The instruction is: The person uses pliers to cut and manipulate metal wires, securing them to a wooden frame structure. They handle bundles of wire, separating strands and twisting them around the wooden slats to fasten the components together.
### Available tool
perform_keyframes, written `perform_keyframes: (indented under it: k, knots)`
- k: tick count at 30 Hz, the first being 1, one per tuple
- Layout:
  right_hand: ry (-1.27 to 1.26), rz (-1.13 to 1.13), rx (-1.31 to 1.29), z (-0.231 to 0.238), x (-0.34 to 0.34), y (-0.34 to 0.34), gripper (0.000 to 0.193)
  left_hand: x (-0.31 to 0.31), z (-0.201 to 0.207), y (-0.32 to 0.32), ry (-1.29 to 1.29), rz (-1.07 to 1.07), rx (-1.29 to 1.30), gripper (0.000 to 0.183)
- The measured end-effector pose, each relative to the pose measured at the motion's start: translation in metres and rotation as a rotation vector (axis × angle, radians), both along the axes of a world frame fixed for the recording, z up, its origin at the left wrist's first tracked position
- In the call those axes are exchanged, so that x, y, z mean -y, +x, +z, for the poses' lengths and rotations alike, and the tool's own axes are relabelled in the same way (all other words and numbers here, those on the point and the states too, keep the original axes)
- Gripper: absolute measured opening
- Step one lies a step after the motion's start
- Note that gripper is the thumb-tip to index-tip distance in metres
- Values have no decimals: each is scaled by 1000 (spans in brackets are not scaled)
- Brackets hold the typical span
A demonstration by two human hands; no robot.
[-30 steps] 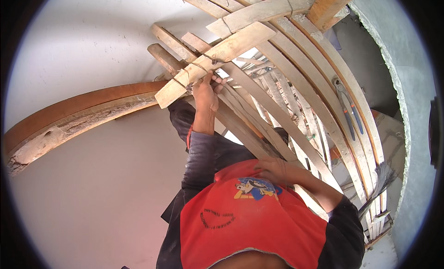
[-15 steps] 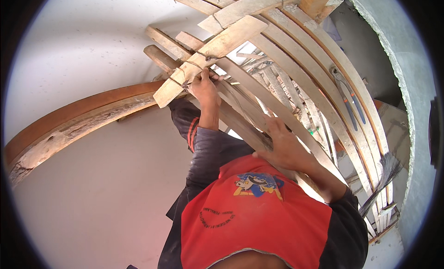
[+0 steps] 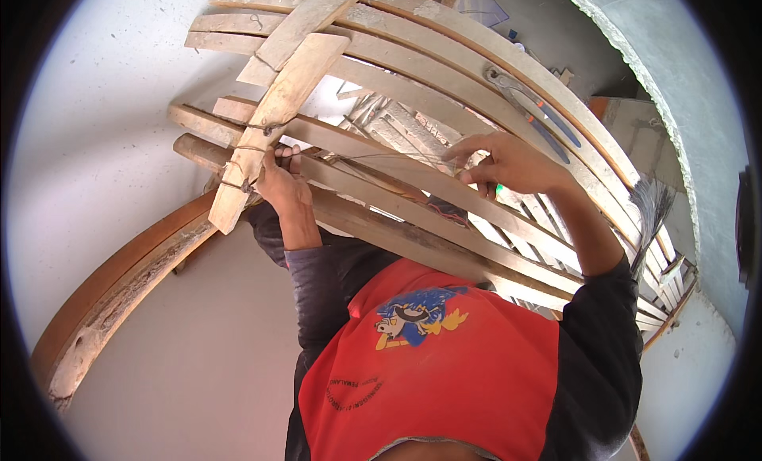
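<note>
A short pale plank [image 3: 278, 112] lies across several long wooden battens and is lashed to them with dark tie wire. My left hand [image 3: 287, 187] is at its lower part, fingers closed in a pinch on a thin wire [image 3: 381, 155] beside the lashings. That wire runs rightward over the battens to my right hand [image 3: 520, 166]. The right thumb and forefinger close around its far end, while the other fingers curl loosely above a batten [image 3: 429, 171].
Pincers [image 3: 540, 116] with dark and orange handles lie on the upper battens. A bundle of thin wires [image 3: 652, 211] hangs at the right. A curved rough beam [image 3: 119, 302] runs along the left wall. Gaps between battens show stacked wood below.
My right hand has moved up and right, away from the lower battens, drawing the wire out. My left hand stays at the lashed plank. The view has shifted, so the framework appears further left.
</note>
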State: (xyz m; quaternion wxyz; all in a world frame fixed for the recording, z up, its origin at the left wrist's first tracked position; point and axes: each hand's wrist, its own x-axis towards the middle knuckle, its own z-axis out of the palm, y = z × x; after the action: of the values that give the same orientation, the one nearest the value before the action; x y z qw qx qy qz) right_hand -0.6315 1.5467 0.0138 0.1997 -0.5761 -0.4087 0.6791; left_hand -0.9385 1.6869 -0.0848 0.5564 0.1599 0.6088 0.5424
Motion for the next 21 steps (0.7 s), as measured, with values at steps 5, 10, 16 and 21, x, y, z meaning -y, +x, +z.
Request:
perform_keyframes:
  k: [5, 10, 16, 21]
  knots:
    - [310, -35, 617, 14, 26, 32, 39, 9, 2, -1, 91, -29, -59, 16]
    - [334, -25, 1331, -28, 51, 62, 65, 5, 13, 7, 25, 42, 40, 11]
    - [397, 59, 1296, -44, 52, 79, 66, 12, 11, 10, 3, 50, 106, 19]
    - [330, 56, 1149, -11, 33, 80, 55, 14, 10, 19, 62, 128, -13, 21]
